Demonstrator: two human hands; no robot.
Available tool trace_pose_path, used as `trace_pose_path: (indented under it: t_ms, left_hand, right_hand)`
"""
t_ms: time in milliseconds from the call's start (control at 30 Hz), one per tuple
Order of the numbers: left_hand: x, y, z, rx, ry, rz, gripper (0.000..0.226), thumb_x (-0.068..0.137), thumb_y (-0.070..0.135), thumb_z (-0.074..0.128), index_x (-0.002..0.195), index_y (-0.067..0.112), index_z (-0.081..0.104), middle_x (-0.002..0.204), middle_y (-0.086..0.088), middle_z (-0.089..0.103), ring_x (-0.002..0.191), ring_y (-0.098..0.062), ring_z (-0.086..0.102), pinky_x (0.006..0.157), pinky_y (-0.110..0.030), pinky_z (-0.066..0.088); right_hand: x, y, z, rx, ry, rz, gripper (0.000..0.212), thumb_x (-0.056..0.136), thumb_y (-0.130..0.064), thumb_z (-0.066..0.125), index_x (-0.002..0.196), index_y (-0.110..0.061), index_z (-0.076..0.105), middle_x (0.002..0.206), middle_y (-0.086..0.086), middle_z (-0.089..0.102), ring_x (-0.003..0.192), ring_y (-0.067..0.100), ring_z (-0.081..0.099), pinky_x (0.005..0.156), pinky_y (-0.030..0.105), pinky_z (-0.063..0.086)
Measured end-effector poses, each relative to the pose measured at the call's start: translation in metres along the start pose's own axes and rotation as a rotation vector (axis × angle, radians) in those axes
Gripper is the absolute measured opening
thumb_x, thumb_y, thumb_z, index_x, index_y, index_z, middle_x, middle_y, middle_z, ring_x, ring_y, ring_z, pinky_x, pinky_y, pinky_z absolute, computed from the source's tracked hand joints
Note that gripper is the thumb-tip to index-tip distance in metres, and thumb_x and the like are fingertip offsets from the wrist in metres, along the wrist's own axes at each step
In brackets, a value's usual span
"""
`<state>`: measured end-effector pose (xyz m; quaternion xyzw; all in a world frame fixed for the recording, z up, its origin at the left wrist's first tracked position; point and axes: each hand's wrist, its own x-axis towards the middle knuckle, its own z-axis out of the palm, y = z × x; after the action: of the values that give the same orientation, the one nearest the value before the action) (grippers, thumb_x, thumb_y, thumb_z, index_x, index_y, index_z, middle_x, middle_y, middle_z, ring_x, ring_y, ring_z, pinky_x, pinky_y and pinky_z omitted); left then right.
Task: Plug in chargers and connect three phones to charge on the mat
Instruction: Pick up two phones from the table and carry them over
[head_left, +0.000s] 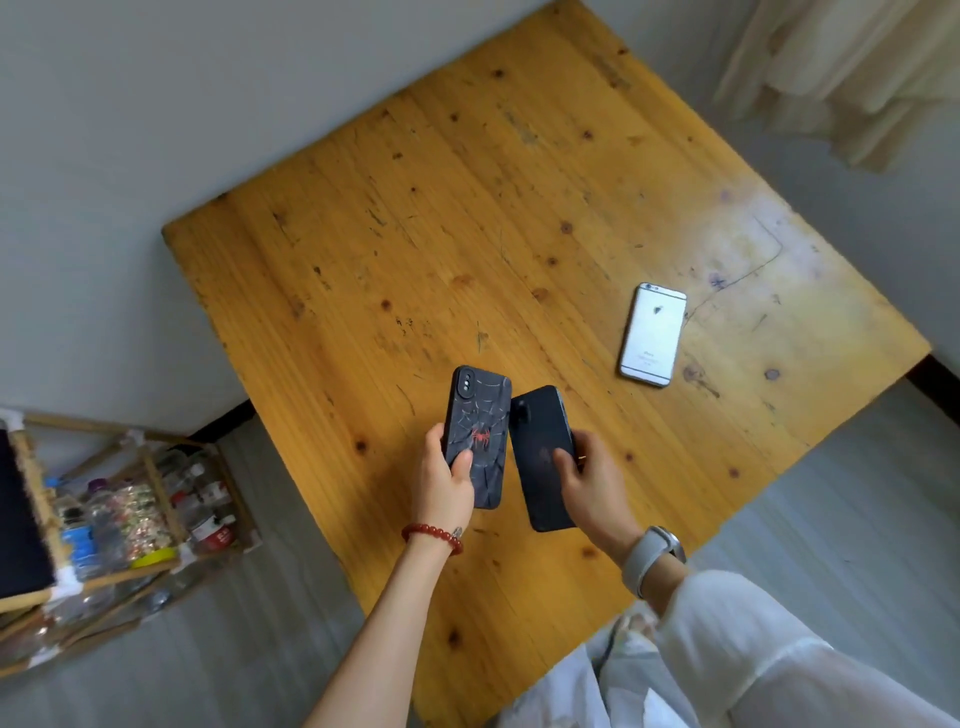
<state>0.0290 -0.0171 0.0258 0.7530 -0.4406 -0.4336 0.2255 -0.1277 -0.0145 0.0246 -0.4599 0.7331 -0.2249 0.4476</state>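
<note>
My left hand (445, 486) is wrapped around the lower half of a phone in a matte dark case (477, 434), webbed with faint lines and a small red spider at its middle; thumb on one long edge, fingertips curled over the back. My right hand (592, 486) grips a second, plain black phone (540, 457), glossy and rounded at the corners, fingers pressed on its back. The two phones stand side by side, backs up, top corners nearly touching, above the near part of the table (467, 234).

The tabletop is orange-yellow pine, knotted, scratched and ink-marked (well worn toward 3 o'clock). The third phone, silver (653, 335) with a smooth metal back, lies flat and face down at about 2 o'clock from my hands, well apart from them.

A red bead bracelet (432, 535) circles my left wrist, a pale-strapped watch (652, 553) my right, above a loose white sleeve (753, 639). At 9 o'clock, off the table, a wooden rack (150, 499) holds plastic bottles. A cream curtain (852, 67) hangs at 1 o'clock.
</note>
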Motion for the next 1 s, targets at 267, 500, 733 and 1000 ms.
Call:
trace_pose_path:
  t_ms: [267,500,733,1000]
  left_hand:
    - [-0.059,0.079,0.084,0.126,-0.240,0.300,0.038,0.091,0.009,0.043,0.129,0.005,0.036,0.130,-0.015,0.050,0.115,-0.029,0.050,0.090,-0.028,0.042]
    - [-0.202,0.138,0.223,0.227,-0.512,0.598,0.034,0.088,0.007,0.046,0.122,0.006,0.041,0.119,-0.014,0.058,0.107,-0.030,0.054,0.085,-0.032,0.044]
    - [-0.422,0.138,0.369,0.311,-0.864,0.822,0.028,0.087,0.005,0.047,0.115,0.003,0.044,0.098,-0.002,0.052,0.089,-0.018,0.050,0.071,-0.021,0.036]
    - [-0.636,0.103,0.514,0.559,-1.284,1.028,0.023,0.085,0.006,0.047,0.108,0.006,0.046,0.095,-0.002,0.053,0.087,-0.018,0.049,0.072,-0.024,0.035]
  right_hand:
    - [-0.066,0.072,-0.117,0.173,0.345,0.062,0.002,0.092,-0.018,0.048,0.091,-0.016,0.050,0.079,-0.008,0.053,0.073,0.017,0.051,0.055,0.021,0.036]
    - [-0.198,0.199,-0.239,0.312,0.742,0.199,0.007,0.090,-0.015,0.051,0.094,-0.011,0.054,0.087,0.003,0.060,0.083,0.028,0.056,0.070,0.034,0.042]
    - [-0.395,0.353,-0.320,0.434,1.141,0.464,0.013,0.091,-0.014,0.047,0.100,-0.006,0.052,0.086,0.006,0.056,0.078,0.026,0.050,0.067,0.031,0.035]
    - [-0.569,0.490,-0.354,0.670,1.539,0.800,0.015,0.089,-0.010,0.047,0.100,-0.003,0.054,0.088,0.004,0.053,0.082,0.024,0.049,0.064,0.029,0.032]
